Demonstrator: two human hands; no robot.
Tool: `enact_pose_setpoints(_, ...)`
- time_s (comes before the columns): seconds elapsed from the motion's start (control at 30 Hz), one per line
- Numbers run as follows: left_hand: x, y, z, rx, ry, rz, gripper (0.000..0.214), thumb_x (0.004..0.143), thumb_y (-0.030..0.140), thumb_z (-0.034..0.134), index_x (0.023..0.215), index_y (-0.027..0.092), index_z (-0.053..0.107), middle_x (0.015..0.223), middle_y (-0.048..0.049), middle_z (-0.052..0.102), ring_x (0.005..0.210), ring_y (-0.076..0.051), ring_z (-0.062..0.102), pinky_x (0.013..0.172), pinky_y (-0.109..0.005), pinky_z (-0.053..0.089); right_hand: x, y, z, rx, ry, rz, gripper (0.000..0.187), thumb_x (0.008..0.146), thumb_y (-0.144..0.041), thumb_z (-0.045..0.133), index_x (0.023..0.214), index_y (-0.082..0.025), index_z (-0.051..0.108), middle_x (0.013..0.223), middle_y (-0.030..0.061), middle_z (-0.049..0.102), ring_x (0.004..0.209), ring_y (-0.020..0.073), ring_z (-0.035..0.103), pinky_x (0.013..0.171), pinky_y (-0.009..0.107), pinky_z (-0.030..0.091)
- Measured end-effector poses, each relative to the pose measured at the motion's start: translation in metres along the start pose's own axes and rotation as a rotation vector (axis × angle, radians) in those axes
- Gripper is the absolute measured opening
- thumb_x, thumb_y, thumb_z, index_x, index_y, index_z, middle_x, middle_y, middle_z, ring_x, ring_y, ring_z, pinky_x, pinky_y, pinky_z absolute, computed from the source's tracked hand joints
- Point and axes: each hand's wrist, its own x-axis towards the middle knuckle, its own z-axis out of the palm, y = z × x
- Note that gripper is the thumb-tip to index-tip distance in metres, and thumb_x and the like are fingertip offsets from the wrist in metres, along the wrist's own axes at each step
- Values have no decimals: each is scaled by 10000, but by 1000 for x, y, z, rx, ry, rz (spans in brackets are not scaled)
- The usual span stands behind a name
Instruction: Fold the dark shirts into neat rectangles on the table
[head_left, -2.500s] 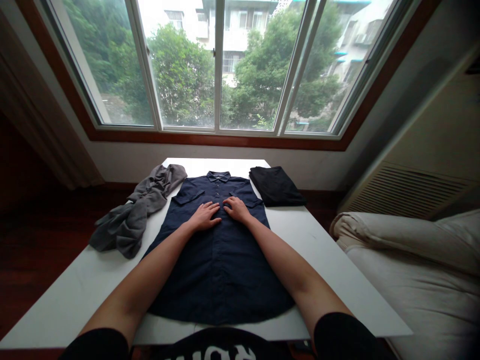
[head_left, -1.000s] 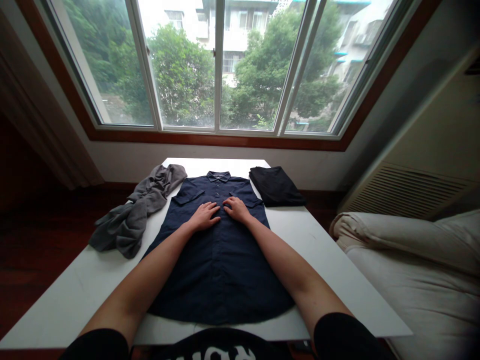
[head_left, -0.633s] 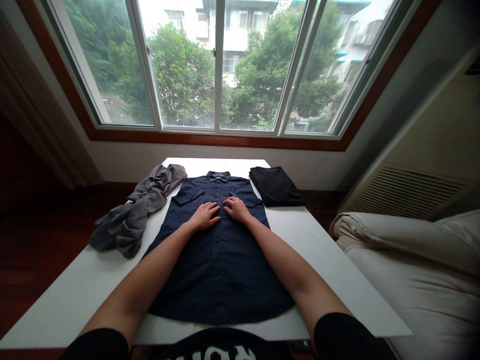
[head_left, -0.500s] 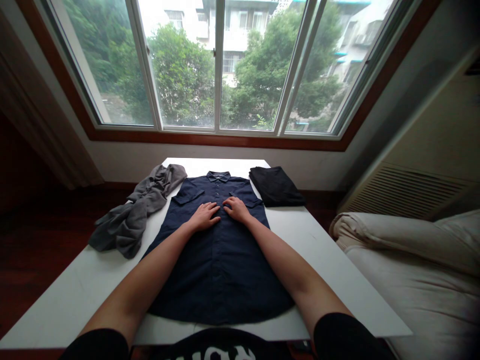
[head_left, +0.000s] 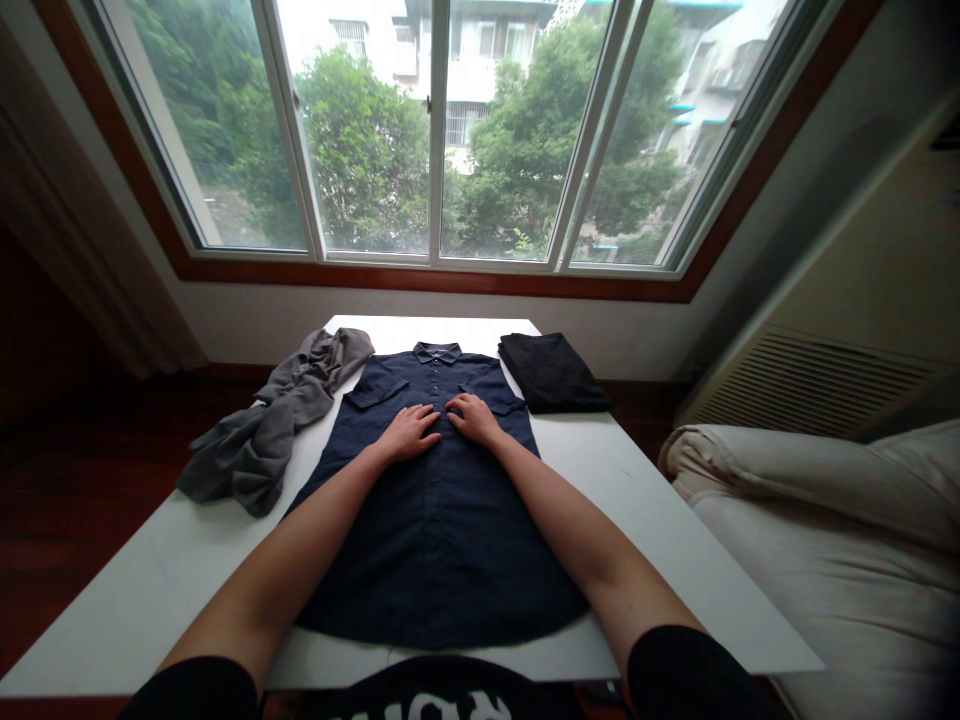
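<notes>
A navy button-front shirt (head_left: 431,540) lies spread flat, front side up, with its collar toward the window and its curved hem toward me. Both short sleeves are laid inward over the chest. My left hand (head_left: 409,432) rests on the shirt just left of the button line, fingers stretched out. Right of that line, my right hand (head_left: 472,416) lies on the cloth with its fingers apart. The fingertips of the two hands are close together but do not touch. Neither hand grips anything.
Beneath the shirt is a white table (head_left: 652,540). A crumpled grey garment (head_left: 262,430) hangs partly over its left edge. A folded black garment (head_left: 555,372) lies at the far right. A beige sofa (head_left: 832,530) stands to the right, and a window (head_left: 435,262) is beyond the table.
</notes>
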Motion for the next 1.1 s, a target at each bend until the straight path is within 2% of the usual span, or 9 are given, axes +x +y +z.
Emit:
enact_pose_setpoints(0.57, -1, 2, -1, 0, 2, -15, 627, 1028, 589, 490, 1574, 281, 497, 1675, -94, 405, 1550, -335, 342, 1267, -535, 258, 0, -1, -2, -12, -10, 0, 248, 979, -306, 687, 1213, -264, 756, 1277, 77, 694, 1236, 244, 607, 1103, 368, 443)
enact_pose_setpoints(0.8, 0, -6, 4, 13, 5, -100, 664, 1027, 665, 432, 1595, 321, 455, 1683, -91, 392, 1565, -356, 303, 1261, -593, 222, 1, 0, 0, -4, -4, -4, 249, 979, -311, 688, 1211, -253, 756, 1288, 79, 690, 1235, 246, 607, 1106, 368, 438)
enact_pose_setpoints(1.1, -2, -26, 2, 39, 60, -275, 618, 1022, 631, 448, 1542, 301, 496, 1681, -123, 385, 1575, -362, 267, 1247, -633, 207, -1, -2, -3, -17, -11, -12, 235, 985, -318, 685, 1199, -254, 759, 1278, 81, 693, 1238, 241, 604, 1111, 359, 434)
